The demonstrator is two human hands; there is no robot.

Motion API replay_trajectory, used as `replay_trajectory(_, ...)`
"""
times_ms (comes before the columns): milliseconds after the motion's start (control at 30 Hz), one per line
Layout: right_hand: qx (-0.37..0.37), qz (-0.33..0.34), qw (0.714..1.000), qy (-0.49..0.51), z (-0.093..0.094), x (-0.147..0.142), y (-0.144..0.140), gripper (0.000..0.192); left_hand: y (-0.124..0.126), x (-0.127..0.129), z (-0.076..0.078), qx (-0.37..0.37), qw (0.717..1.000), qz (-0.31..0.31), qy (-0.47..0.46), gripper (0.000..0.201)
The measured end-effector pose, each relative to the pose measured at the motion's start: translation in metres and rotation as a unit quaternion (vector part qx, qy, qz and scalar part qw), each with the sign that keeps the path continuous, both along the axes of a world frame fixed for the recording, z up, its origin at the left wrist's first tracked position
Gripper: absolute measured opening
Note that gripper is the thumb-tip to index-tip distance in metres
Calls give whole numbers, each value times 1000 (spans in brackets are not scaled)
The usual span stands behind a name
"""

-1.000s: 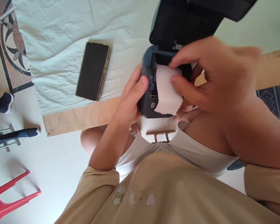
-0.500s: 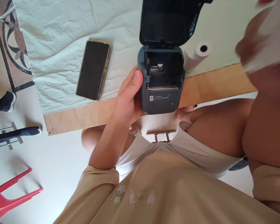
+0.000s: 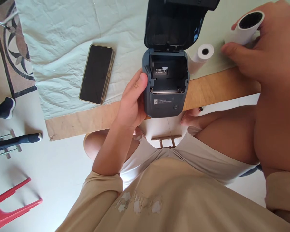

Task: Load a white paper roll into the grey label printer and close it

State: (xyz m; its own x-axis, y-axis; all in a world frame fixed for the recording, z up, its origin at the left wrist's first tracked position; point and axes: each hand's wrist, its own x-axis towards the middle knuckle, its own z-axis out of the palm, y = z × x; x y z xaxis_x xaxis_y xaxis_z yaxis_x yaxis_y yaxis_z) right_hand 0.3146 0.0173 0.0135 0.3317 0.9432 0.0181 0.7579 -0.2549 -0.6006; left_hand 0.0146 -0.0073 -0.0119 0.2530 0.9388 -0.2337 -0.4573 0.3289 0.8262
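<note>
Paper bay now bare: right hand has lifted the used roll out to 2 o'clock of the printer, which the left hand still grips at the table edge, a fresh roll beside it.

1. We seem to be in a home, in a plain room with a pale tiled floor.
2. A patterned floor inlay lies far left of our hands.
3. We sit at a bare wooden board spread with a creased cloth.
4. A red plastic chair stands well below and left.
</note>
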Motion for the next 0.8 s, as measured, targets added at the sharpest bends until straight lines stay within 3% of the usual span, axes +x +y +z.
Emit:
replay_trajectory(100,-47,-59,994,-73,9,-5,-6,77,4,-5,-8,6,1000,-18,17,53)
replay_trajectory(167,-28,-60,994,-90,11,-5,-15,91,6,-7,-10,12,999,-35,22,56)
replay_trajectory(233,50,-24,995,-87,8,-5,-26,84,7,-6,-6,4,999,-40,31,50)
replay_trajectory(333,169,88,977,-92,-3,-16,-35,65,4,1,6,-20,999,-4,34,41)
replay_trajectory(400,182,167,964,-102,-11,-33,-33,64,3,5,12,-35,999,7,33,43)
replay_trajectory(467,133,191,967,-99,-19,-51,-25,64,2,6,14,-41,999,1,36,44)
replay_trajectory(633,61,146,986,-61,-25,-66,-6,62,2,8,14,-33,999,0,21,43)
replay_trajectory(700,67,139,988,-30,-22,-62,-4,72,1,9,16,-34,999,3,8,42)
replay_trajectory(800,95,95,980,150,-20,-57,-3,87,0,9,17,-32,999,-1,-20,39)
